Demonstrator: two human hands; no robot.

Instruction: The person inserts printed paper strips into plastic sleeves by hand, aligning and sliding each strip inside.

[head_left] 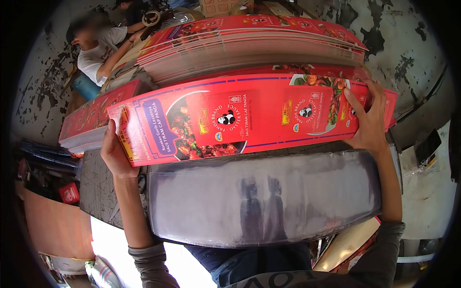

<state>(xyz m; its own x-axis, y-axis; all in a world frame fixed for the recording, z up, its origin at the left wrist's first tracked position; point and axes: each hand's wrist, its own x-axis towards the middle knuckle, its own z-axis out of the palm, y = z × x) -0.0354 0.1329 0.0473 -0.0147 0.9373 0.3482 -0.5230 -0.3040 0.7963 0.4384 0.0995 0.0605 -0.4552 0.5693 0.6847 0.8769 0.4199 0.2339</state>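
A long red printed sheet [269, 115] with panda logos and food pictures spans the view between my hands, slightly tilted up to the right. My left hand [116, 151] grips its left end, thumb on the printed face. At the right end my right hand [367, 115] holds it, with the thumb on the front and fingers over the top edge. Nearer to me lies a stack of clear glossy plastic sheets [201, 201]. Behind the held sheet rises a tall stack of red printed sheets [254, 45].
Another stack of red printed sheets [103, 110] stands at the left. A person [96, 53] in a white shirt is at the upper left, near a tape roll [151, 18]. A cardboard box [225, 7] is at the back; a small red packet [69, 193] lies lower left.
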